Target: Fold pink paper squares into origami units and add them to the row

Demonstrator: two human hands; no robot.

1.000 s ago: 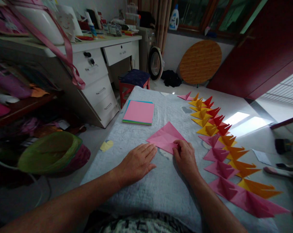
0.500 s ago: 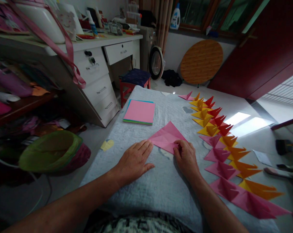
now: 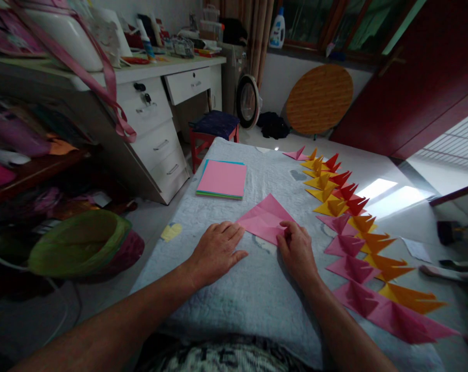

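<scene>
A pink sheet of origami paper [image 3: 265, 216], folded into a triangle-like shape with crease lines, lies flat on the cloth-covered table [image 3: 249, 299]. My left hand [image 3: 219, 248] rests palm down, fingers stretched out, its fingertips touching the paper's left corner. At the right corner, my right hand [image 3: 296, 248] has its fingers curled, thumb and index finger apart over the paper's edge. Beyond the left hand sits a stack of square coloured paper [image 3: 222, 179], pink on top. Folded paper cranes in pink [image 3: 352, 268], yellow [image 3: 321, 194] and red [image 3: 348, 191] stand in rows on the right.
To the left, a bin with a green liner [image 3: 79, 243] stands on the floor near a white desk [image 3: 156, 124]. A red stool [image 3: 214, 126] is past the table's far edge. A round wooden board [image 3: 319, 98] leans against the back wall.
My right index finger has lifted and straightened a little over the paper. The left hand and the paper stay nearly in place; the view has shifted slightly.
</scene>
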